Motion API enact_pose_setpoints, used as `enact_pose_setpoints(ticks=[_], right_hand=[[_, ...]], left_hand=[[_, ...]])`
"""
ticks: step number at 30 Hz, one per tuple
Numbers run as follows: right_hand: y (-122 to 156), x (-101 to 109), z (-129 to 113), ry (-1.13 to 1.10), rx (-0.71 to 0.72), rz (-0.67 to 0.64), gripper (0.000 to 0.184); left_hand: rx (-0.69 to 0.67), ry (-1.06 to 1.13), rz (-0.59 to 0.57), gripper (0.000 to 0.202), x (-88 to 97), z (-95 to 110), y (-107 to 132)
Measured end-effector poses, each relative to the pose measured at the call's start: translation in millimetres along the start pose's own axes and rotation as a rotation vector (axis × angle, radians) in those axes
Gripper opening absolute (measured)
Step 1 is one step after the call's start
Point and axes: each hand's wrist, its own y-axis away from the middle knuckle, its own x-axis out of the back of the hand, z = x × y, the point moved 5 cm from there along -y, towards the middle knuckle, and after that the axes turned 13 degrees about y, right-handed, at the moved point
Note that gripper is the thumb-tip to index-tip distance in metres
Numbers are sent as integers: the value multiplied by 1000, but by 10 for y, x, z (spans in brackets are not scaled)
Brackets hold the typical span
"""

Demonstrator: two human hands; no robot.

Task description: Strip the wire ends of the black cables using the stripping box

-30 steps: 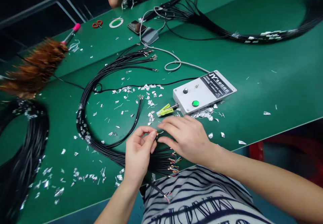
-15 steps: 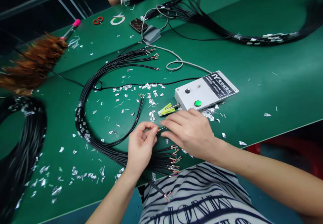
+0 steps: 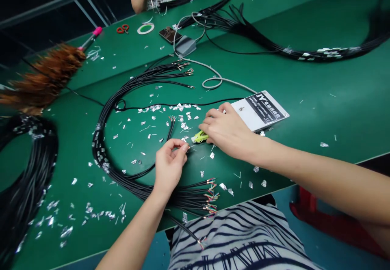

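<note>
Right hand [image 3: 230,136] shifted from beside wire [image 3: 189,147] to clip [image 3: 199,137] — fingers closed round it. Left hand [image 3: 170,162] still pinches wire — both parts now held, nearly meeting, in from near edge of bench [image 3: 313,95].

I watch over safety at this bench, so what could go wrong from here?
The right hand is at the yellow clip, so a fingertip might get pinched. The wire end in the left hand is thin and close to the clip; a knock could bend it. A loose cable overhangs the table by the striped shirt and may snag.
</note>
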Motion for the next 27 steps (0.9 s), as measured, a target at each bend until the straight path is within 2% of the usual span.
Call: enact_pose_setpoints(ticks=[7, 21, 27], right_hand=[[-67, -71, -24, 18, 5, -39, 19], [-16, -79, -27, -19, -15, 156, 19], [-6, -34, -58, -13, -14, 149, 15]], left_hand=[[-12, -9, 36, 23, -16, -41, -114], [25, -20, 38, 23, -67, -125, -199], [32, -24, 36, 23, -70, -130, -194]])
